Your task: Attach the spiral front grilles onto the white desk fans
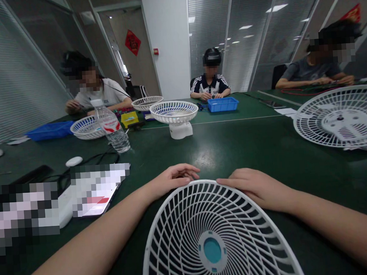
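Fingers (185, 170) on one fan grille (217, 235)

White plastic fan grille (217, 231), matt and smooth, lies on a slightly glossy green table (234, 147).

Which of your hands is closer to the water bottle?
Left. The left hand rests on the far rim of the white fan grille, on the side below the water bottle. The right hand sits on the grille's other side, farther from the bottle.
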{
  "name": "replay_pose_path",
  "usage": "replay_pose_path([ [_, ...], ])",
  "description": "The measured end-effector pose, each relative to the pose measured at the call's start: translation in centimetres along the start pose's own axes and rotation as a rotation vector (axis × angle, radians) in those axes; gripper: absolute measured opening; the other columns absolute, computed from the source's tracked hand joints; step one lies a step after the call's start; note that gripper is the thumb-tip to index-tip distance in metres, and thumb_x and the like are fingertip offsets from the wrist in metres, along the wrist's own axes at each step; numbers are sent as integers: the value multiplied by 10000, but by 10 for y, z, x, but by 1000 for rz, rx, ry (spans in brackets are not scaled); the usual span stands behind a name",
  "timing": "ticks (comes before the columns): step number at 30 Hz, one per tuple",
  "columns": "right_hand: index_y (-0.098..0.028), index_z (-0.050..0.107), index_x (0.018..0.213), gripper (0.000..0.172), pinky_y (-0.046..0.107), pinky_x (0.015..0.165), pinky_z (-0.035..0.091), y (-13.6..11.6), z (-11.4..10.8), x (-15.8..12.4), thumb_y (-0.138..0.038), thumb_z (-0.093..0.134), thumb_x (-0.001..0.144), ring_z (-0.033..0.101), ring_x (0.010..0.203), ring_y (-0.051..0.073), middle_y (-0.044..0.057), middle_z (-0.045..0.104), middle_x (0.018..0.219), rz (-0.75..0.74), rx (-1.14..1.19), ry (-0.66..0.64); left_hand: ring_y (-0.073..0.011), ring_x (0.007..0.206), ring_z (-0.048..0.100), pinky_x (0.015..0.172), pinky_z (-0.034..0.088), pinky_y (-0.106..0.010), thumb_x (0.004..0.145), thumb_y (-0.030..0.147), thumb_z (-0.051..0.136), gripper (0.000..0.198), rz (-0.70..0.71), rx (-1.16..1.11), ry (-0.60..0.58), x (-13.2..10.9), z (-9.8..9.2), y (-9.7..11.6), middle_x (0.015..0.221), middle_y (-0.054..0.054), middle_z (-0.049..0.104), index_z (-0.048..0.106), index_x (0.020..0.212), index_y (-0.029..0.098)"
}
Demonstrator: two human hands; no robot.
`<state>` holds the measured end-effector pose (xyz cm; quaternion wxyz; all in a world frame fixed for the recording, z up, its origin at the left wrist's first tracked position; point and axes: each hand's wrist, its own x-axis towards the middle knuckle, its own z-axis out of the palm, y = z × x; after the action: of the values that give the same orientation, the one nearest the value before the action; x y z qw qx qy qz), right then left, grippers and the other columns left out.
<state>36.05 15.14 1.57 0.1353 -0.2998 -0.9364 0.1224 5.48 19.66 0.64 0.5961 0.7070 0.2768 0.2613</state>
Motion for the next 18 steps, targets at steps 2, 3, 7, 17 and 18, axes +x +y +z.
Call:
replay_pose_path([
  [2, -286, 485, 1387, 401, 309, 813, 450, -2, -1, 1, -340, 357, 1010, 561, 950, 148, 70, 615, 1093, 9, -31, -8, -206, 1008, 610, 942, 442, -362, 814, 377, 670, 391, 3, 18, -22, 1, 0, 0, 1099, -95, 677, 644, 1162, 199],
  [3, -287, 501, 1373, 393, 310, 814, 451, -2, -2, 1, -330, 351, 1012, 559, 954, 150, 70, 614, 1096, 13, -38, -11, -202, 1003, 612, 939, 442, -357, 819, 374, 667, 377, 2, 9, -21, 1, -1, -1, 1094, -93, 680, 650, 1153, 203],
  [7, -283, 546, 1325, 370, 336, 861, 441, -1, -4, 0, -287, 363, 1004, 544, 1004, 161, 65, 606, 1128, -1, -78, 3, -192, 976, 626, 915, 454, -343, 826, 345, 655, 303, -19, -110, 35, 1, -1, -5, 1071, -82, 691, 684, 1096, 209],
  [17, -275, 531, 1333, 369, 339, 869, 451, -6, 3, 2, -347, 407, 992, 552, 1028, 169, 64, 595, 1173, 17, -90, 17, -197, 906, 632, 890, 453, -340, 828, 344, 624, 227, -8, -88, 65, 3, -5, -3, 974, -85, 706, 759, 918, 185],
  [18, -285, 510, 1353, 383, 343, 876, 448, -6, 3, 2, -359, 411, 990, 546, 1044, 172, 63, 584, 1197, 9, -101, 24, -190, 888, 631, 879, 455, -334, 826, 340, 622, 229, -20, -117, 87, 2, -5, -4, 966, -82, 707, 756, 931, 186],
])
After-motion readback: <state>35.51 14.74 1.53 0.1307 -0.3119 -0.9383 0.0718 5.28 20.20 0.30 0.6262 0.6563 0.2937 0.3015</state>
